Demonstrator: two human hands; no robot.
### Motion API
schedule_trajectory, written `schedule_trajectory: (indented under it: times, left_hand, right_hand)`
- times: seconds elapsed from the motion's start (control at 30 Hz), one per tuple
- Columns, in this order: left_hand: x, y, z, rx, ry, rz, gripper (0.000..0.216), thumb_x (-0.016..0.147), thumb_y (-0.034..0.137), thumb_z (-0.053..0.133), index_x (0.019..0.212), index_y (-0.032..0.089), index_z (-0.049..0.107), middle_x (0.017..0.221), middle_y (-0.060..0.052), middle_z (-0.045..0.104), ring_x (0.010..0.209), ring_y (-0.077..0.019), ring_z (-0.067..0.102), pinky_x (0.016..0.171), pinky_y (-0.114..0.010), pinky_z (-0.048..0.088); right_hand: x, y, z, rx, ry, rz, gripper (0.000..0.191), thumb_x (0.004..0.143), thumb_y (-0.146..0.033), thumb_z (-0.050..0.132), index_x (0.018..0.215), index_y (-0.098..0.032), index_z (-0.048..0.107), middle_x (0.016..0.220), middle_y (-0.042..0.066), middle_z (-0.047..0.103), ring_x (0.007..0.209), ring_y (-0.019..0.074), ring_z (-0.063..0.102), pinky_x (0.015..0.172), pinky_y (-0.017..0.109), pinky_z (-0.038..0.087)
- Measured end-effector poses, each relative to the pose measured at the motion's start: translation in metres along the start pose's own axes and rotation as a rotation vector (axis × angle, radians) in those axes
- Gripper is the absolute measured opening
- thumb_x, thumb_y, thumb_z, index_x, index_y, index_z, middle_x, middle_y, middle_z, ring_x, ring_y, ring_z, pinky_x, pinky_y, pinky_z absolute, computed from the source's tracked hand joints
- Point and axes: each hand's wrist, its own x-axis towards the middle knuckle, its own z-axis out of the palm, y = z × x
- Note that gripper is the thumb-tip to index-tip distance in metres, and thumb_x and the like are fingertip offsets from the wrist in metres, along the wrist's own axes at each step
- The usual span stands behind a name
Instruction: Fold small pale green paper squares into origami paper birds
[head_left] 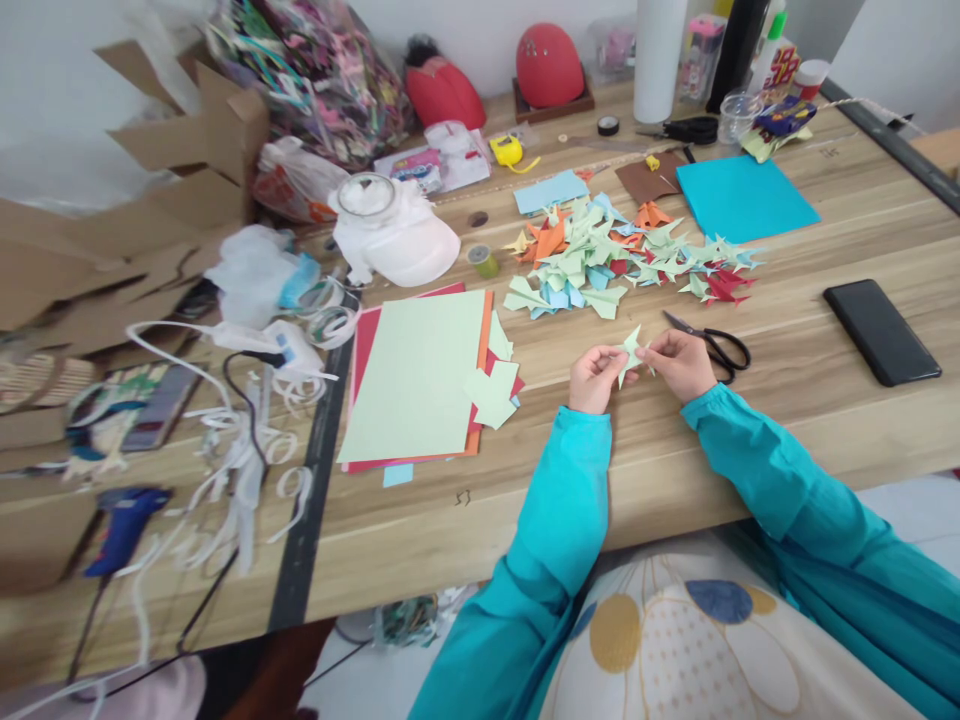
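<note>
My left hand (pixel 592 378) and my right hand (pixel 681 364) both pinch a small pale green folded paper figure (pixel 631 352) just above the wooden table (pixel 787 400). Each hand grips one side of it, fingers closed. Behind the hands lies a pile of folded paper figures (pixel 630 262) in green, orange, red and blue. Black-handled scissors (pixel 716 343) lie right beside my right hand. A stack of coloured paper sheets (pixel 420 375), pale green on top, lies to the left of my left hand, with small cut green squares (pixel 491 390) at its edge.
A black phone (pixel 881 331) lies at the right. A blue paper square (pixel 742 197) sits at the back right. Cardboard pieces, plastic bags, white strips and a blue glue gun (pixel 120 530) crowd the left. Bottles, tape and a second pair of scissors (pixel 686 129) stand at the back.
</note>
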Motion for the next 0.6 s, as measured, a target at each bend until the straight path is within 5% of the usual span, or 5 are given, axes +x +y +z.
schedule_trajectory:
  times: [0.6]
  left_hand:
    - [-0.0061,0.0094,0.0073,0.092,0.032,0.034,0.04,0.045,0.038,0.077,0.068,0.013,0.054,0.05,0.001,0.061,0.043,-0.0118,0.058,0.047,-0.023,0.046]
  right_hand:
    - [-0.0014,-0.001,0.0,0.016,-0.053,-0.016,0.036,0.054,-0.042,0.074,0.057,-0.018,0.048,0.044,-0.002,0.053,0.041,0.0101,0.049,0.041,0.023,0.037]
